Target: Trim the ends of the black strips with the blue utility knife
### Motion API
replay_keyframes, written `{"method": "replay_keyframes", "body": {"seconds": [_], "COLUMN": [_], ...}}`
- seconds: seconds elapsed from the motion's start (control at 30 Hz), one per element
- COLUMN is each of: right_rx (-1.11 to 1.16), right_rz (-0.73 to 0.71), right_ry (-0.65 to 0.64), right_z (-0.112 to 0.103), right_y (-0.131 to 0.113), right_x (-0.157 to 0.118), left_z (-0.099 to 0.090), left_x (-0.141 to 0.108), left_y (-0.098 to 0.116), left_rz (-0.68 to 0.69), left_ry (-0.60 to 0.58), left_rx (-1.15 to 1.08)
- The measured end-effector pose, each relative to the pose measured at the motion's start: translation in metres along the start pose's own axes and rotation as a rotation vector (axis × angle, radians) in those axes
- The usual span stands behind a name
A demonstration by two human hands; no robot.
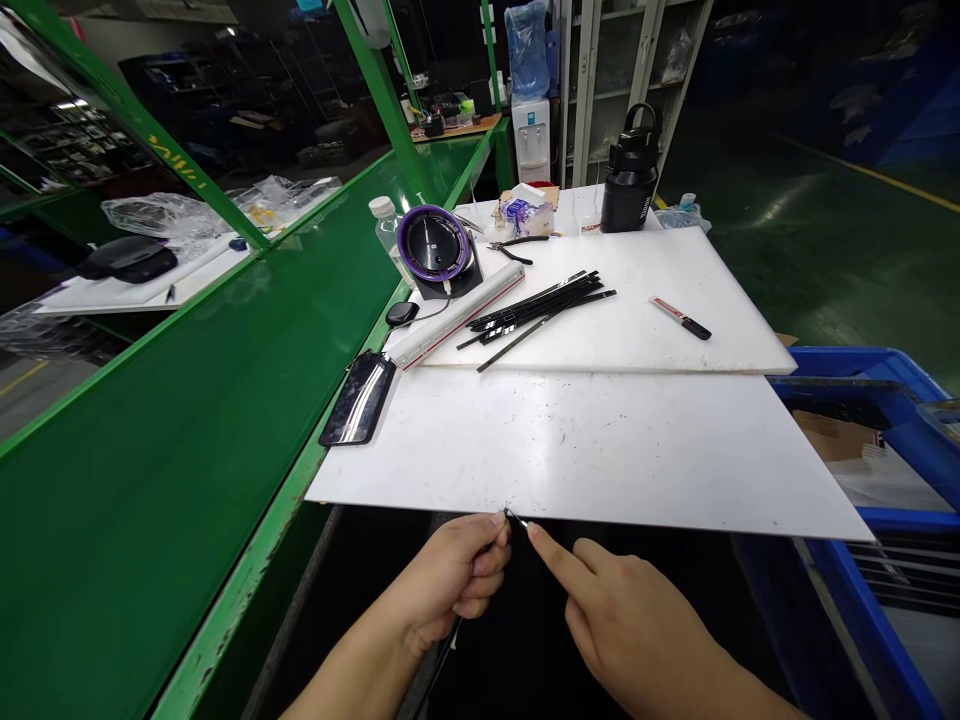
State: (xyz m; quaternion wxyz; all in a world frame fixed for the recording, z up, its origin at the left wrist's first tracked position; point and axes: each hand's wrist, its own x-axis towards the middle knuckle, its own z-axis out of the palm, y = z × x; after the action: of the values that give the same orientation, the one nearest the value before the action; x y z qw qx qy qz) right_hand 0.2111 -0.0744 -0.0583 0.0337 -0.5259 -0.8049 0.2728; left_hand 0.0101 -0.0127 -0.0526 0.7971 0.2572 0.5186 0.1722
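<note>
A: Where is that thin dark piece (517,517) sitting?

B: Just at the near edge of the desk (600,450), between the 2 hands. The left hand (469,575) is pinching it between thumb and curled fingers. The right hand (626,605) is stretching out its index finger and seems to be touching the other end. Its thumb is hiding from view, so I can't tell whether that hand is gripping anything.

A: What could be going wrong there?

B: A slip, I'd say. The piece is looking tiny, so a loose pinch or a hard push from that finger could be sending it off. Both hands are working in front of the desk rather than over it, so a dropped piece could be vanishing into the dark below.

A: And the containers?

B: 2 blue ones are standing right of the desk. The farther bin (862,362) is holding cardboard and pale wrapping; the nearer bin (862,630) is holding dark, slat-like lengths. At the desk's far end, a black bottle (628,195) is hiding its contents. By its left edge, a long white box (450,322) is lying, its inside not showing.
</note>
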Motion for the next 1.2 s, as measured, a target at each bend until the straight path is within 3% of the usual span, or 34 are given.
{"method": "replay_keyframes", "body": {"seconds": [0.33,0.67,0.87,1.0,1.2], "right_rx": [0.088,-0.152,0.026,0.081,0.11], "right_rz": [0.002,0.014,0.094,0.072,0.043], "right_ry": [0.048,0.046,0.096,0.056,0.079], "right_z": [-0.003,-0.005,-0.009,-0.012,-0.012], "right_y": [0.004,-0.003,0.005,0.006,0.005], "right_x": [-0.002,-0.002,-0.01,-0.01,-0.002], "left_z": [0.001,-0.003,0.002,0.003,0.003], "left_x": [0.0,0.0,-0.006,-0.005,0.0], "left_y": [0.0,-0.001,-0.006,-0.001,0.001], "left_rz": [0.007,-0.016,0.005,-0.068,-0.069], "left_ry": [-0.009,-0.019,0.047,0.057,0.042], "left_rx": [0.006,0.007,0.0,-0.091,-0.077]}}
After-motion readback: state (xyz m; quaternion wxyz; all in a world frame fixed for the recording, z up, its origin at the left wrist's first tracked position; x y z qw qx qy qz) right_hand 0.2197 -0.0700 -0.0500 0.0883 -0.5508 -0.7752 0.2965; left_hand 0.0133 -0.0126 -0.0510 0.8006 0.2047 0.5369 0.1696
